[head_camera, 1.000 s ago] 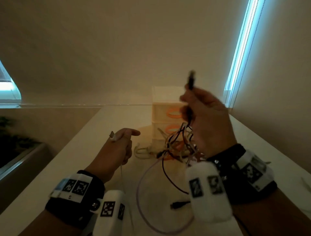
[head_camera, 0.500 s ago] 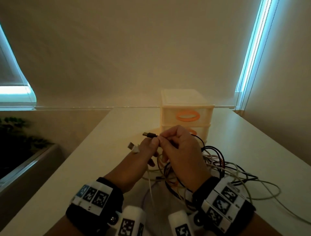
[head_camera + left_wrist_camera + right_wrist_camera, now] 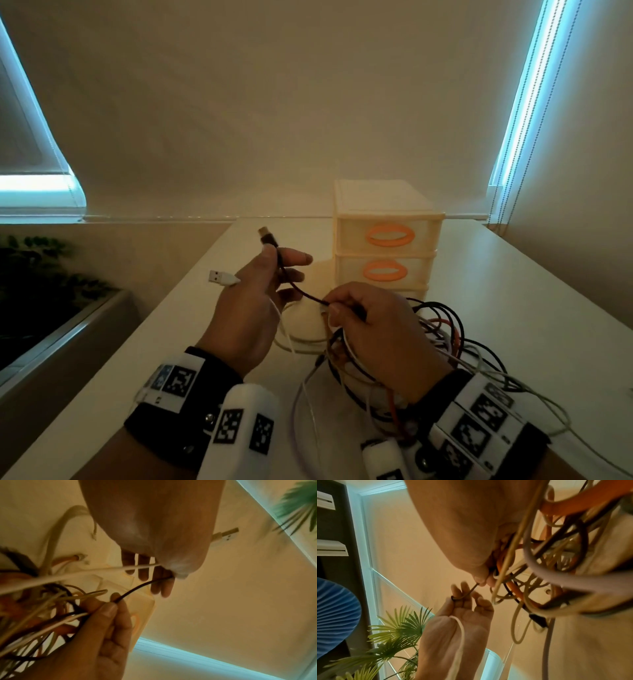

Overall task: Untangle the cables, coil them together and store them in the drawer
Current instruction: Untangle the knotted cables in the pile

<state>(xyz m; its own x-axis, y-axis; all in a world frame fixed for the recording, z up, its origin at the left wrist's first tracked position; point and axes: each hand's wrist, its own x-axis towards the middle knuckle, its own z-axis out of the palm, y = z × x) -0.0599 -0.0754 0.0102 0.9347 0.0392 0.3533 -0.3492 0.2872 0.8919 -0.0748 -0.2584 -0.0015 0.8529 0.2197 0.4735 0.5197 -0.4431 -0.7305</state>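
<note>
A tangle of cables [image 3: 442, 339] in black, white, orange and lilac lies on the white table [image 3: 513, 308], in front of the drawer unit [image 3: 387, 236]. My left hand [image 3: 260, 298] holds a black cable [image 3: 291, 284] near its plug [image 3: 268, 236], which points up, and also a white cable with a USB plug [image 3: 221, 277] sticking out left. My right hand [image 3: 363, 329] pinches the same black cable [image 3: 133, 589] further along, right beside the tangle [image 3: 556, 555]. The white cable [image 3: 461, 628] runs across my left palm.
The cream drawer unit has three closed drawers with orange oval handles [image 3: 389, 235]. The table's left edge [image 3: 137, 342] drops to a planter with green leaves [image 3: 41, 274]. Walls stand behind and to the right.
My right hand came down from head height and handed the black plug to my left hand. The hands have since drawn apart, with a short length of black cable between them.
</note>
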